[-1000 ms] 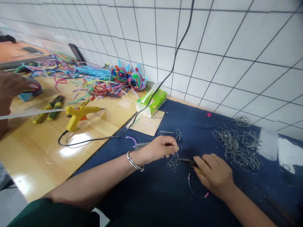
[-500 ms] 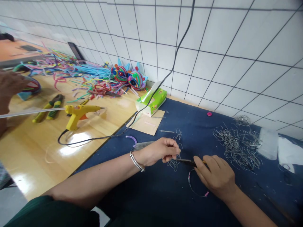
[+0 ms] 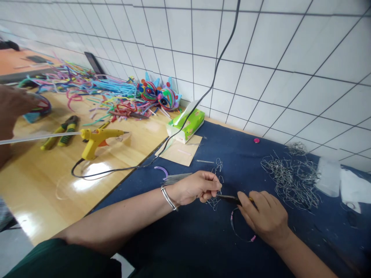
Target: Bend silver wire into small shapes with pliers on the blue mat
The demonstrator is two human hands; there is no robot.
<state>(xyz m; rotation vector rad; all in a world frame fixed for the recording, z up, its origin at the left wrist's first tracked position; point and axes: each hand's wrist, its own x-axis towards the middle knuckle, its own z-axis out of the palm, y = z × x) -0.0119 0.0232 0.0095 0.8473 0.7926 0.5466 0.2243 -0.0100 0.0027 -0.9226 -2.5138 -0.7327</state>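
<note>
My left hand (image 3: 199, 188) pinches a thin piece of wire between thumb and fingertips, above the dark blue cloth (image 3: 199, 243). My right hand (image 3: 265, 214) is wrapped round a pair of pliers (image 3: 230, 199), whose jaws point left and meet the wire just below my left fingertips. Whether the jaws are closed on it is too small to tell. Under and behind my left hand lie bent wire hooks (image 3: 214, 203). Straight wires (image 3: 176, 178) lie in a bundle behind my left wrist. Below the pliers a wire loop with pink ends (image 3: 234, 227) rests on the cloth.
A large tangle of bent wires (image 3: 292, 179) lies to the right. Behind stand a green tissue pack (image 3: 189, 123) and a black cable (image 3: 214, 77). Leftward are a yellow glue gun (image 3: 94, 141), yellow-green pliers (image 3: 65, 131), colourful pipe cleaners (image 3: 113, 87) and another person's hand (image 3: 14, 104).
My left hand has shifted slightly right and down with the wire. The pliers have turned a little flatter and their tip has come closer to my left fingertips.
</note>
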